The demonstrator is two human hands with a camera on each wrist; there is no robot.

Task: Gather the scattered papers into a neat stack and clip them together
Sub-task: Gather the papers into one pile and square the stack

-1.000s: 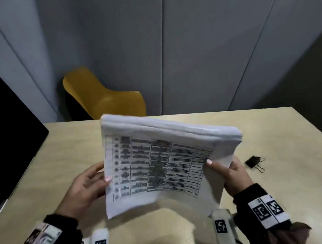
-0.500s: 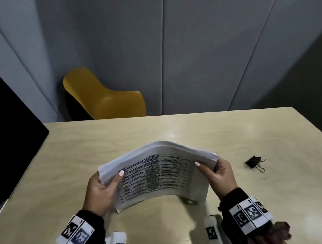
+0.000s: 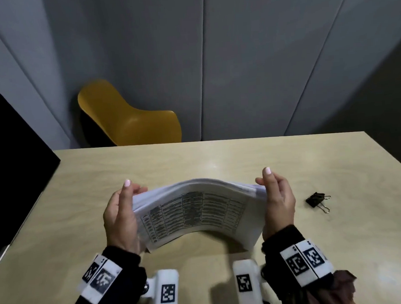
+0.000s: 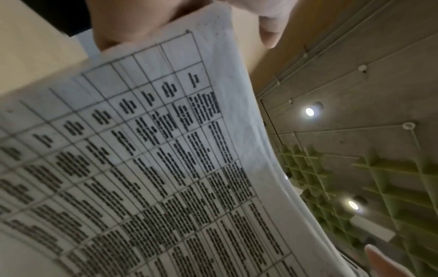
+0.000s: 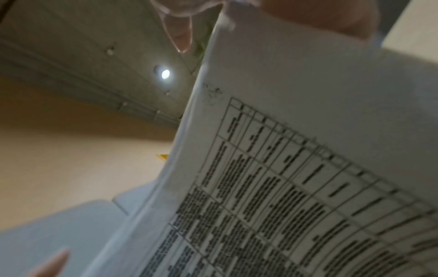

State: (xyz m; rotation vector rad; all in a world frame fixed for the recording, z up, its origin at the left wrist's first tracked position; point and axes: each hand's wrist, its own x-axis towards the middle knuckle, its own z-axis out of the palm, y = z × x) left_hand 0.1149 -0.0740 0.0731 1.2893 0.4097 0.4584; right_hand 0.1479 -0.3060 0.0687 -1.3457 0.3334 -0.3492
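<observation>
**Papers squared up between both hands, clip waiting**

Both grips are on the stack: the left hand [image 3: 120,218] clasps the left short edge, thumb on the near face and fingers behind, and the right hand [image 3: 278,201] mirrors it on the right edge. Each has one finger raised off the paper. Squeezed from both ends, the papers [image 3: 196,213] bow upward in the middle like an arch, printed table facing the person, bottom edge standing on the bench [image 3: 195,157] near its front edge, about midway along. That looks like a jogging hold: standing the sheets on edge lets them settle level. The wrist views show only the table page close up and fingertips at its corners. The binder clip [image 3: 317,201] lies apart on the bench, towards the right edge, untouched. Judging by this, stacking is nearly done and clipping remains.
</observation>
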